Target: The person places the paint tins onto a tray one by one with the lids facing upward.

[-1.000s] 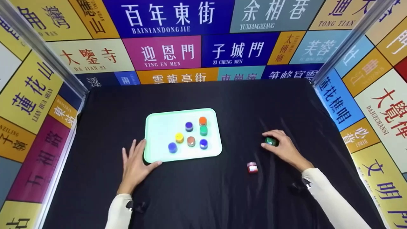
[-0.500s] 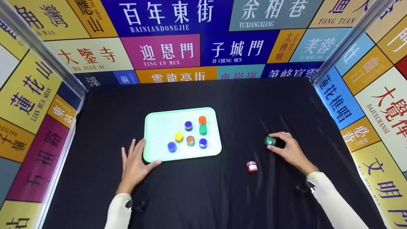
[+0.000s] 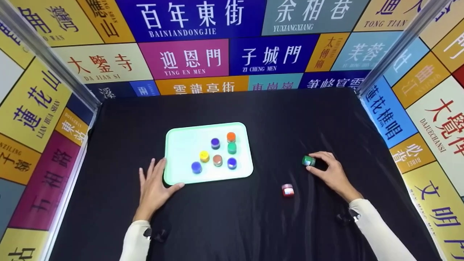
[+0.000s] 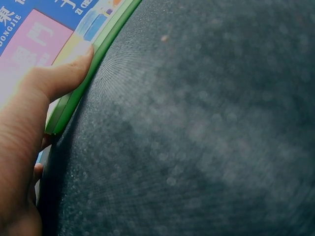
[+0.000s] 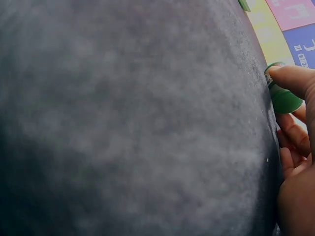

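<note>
At the left of the frame, the left hand [image 3: 152, 190] has its fingers spread and nearly straight, its thumb touching the rim of a pale green tray [image 3: 181, 145] near the tray's lower left corner. The tray, in the middle of the frame, bears a violet pot [image 3: 196, 167], yellow pot [image 3: 204, 156], purple pot [image 3: 215, 143], brown pot [image 3: 217, 160], orange pot [image 3: 231, 137], light green pot [image 3: 232, 147] and blue pot [image 3: 232, 163]; the orange and light green stand close together. Right of centre, a red jar [image 3: 288, 190] sits on black cloth [image 3: 232, 221]. Farther right and higher, the right hand [image 3: 332, 175] pinches a dark green jar [image 3: 308, 160] between thumb and fingers.
</note>
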`<state>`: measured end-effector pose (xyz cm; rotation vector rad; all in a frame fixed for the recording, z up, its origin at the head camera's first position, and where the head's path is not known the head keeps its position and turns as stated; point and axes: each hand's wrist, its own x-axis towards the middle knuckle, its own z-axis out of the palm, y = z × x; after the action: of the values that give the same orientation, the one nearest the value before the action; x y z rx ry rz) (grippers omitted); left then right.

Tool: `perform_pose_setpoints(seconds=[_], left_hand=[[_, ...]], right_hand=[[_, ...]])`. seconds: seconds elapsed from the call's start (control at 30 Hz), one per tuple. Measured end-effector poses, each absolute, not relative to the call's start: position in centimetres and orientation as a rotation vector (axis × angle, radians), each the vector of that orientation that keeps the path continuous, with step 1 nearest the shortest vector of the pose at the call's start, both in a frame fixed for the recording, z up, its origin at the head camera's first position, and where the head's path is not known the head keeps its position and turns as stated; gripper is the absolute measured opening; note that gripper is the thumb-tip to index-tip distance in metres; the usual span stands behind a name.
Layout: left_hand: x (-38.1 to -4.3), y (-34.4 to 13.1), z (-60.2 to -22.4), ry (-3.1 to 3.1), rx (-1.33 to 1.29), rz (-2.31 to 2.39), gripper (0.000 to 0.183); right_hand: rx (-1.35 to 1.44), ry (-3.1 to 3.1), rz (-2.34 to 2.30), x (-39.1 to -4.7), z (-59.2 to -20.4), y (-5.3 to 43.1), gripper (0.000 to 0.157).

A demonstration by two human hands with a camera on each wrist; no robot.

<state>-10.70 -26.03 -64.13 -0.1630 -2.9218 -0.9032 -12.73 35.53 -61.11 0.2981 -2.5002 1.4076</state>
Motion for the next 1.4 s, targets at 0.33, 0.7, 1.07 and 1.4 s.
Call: perform_pose_setpoints(seconds=[0.33,0.7,1.07,1.4], left_hand=[[-10.7,-25.9,-64.1,-2.930,-0.158,-0.901,0.119],[-10.7,-25.9,-64.2,-2.912,-0.161,-0.905,0.118],[-10.7,-25.7,-64.1,-2.895,-0.181,-0.916,0.118],[-10.7,-25.9,-64.2,-2.899,-0.174,-0.920,0.117]], right_hand=[[0.294,-2.459,1.369,-12.2,-60.3,34.8,0.044],[0.227,-2.460,1.415,-12.3,-60.2,34.5,0.040],[0.185,-2.430,1.455,-12.5,-59.5,34.0,0.037],[0.199,-2.446,1.473,-13.9,-58.1,32.5,0.034]])
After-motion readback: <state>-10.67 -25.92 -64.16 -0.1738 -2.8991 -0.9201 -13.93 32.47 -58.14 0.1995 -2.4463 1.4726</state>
